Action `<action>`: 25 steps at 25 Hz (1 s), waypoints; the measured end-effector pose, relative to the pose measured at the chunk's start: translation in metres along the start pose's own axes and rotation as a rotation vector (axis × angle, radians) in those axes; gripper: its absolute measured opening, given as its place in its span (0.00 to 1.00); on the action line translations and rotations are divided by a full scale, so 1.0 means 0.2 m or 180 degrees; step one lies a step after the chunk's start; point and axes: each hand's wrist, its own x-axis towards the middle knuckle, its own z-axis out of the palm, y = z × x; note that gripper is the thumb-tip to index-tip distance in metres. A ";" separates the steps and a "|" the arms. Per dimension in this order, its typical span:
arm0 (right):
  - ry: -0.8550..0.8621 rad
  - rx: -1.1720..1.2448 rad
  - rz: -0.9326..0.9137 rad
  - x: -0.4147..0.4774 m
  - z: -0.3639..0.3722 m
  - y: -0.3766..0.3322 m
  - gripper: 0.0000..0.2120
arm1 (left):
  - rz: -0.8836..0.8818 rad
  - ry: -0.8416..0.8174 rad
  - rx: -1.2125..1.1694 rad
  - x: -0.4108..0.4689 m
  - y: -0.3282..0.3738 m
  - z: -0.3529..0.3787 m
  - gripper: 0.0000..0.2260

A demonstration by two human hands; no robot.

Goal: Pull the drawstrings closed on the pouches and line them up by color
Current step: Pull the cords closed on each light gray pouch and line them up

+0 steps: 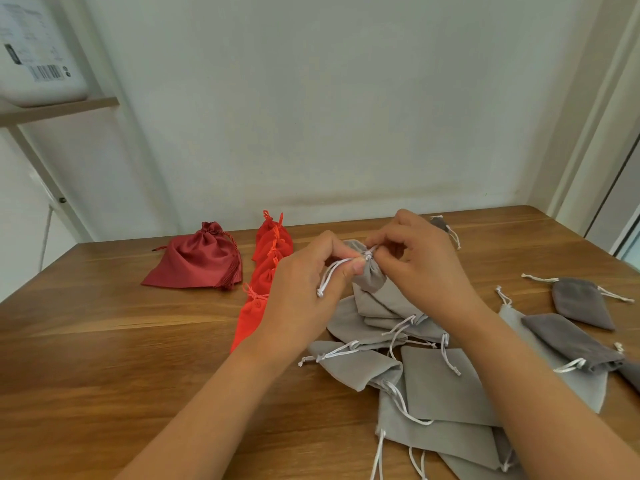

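Fingers point(349, 268) of left hand point(301, 292) pinched white cord point(332, 271). Right hand point(429, 271) pinched gathered neck of light grey pouch point(372, 277), centre of frame, above grey pile point(443, 382). We judged pouch soft, light, limp; cord thin and slippery, so best hold near knotted end. Pile cords crossed under wrists, could snag. Red row point(272, 254) lay just left of left hand, dark red pouch point(201, 261) further left, dark grey pouches point(571, 337) at right on table point(104, 341).
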 end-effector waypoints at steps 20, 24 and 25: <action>0.0144 0.1361 0.1270 0.00 0.03 -0.01 0.09 | 0.0016 -0.0141 0.0239 -0.02 -0.02 -0.01 0.06; 0.0271 0.0886 0.0984 -0.01 0.04 -0.02 0.12 | -0.0133 0.0102 0.0170 -0.01 -0.01 0.01 0.04; 0.0248 0.0856 0.0956 -0.01 0.04 -0.02 0.10 | -0.0177 0.0256 0.0152 -0.01 -0.01 0.02 0.03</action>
